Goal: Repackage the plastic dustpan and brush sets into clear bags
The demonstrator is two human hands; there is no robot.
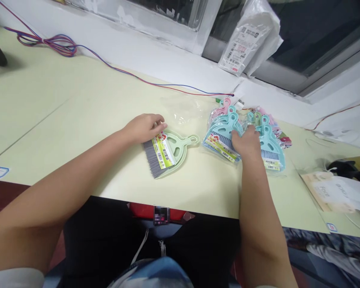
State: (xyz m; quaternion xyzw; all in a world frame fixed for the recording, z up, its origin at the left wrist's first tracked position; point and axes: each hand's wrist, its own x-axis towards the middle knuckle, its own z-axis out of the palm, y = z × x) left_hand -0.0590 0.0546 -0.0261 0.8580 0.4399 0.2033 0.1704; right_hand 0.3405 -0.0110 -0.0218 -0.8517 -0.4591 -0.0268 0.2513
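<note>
— Where's the green dustpan-and-brush set (pixel 168 154)?

— Flat on the table (pixel 129 172), just right of the left hand (pixel 148 127) and nearer the person. Lying so, its label faces up and its handle points toward the right hand (pixel 248 140).

— Is the left hand gripping it?

— Doesn't look so: fingers loosely curled at the set's upper edge, perhaps steadying it.

— And the right?

— It's between the turquoise sets (pixel 225 129) on its left and another turquoise stack (pixel 268 140) on its right. Fingertips are hidden, so I can't tell whether they grip anything.

— Why do those overlap?

— To save room, I'd guess; the handles all point away.

— And beyond the left hand?

— Clear plastic (pixel 183 115), then cables (pixel 132 75).
</note>
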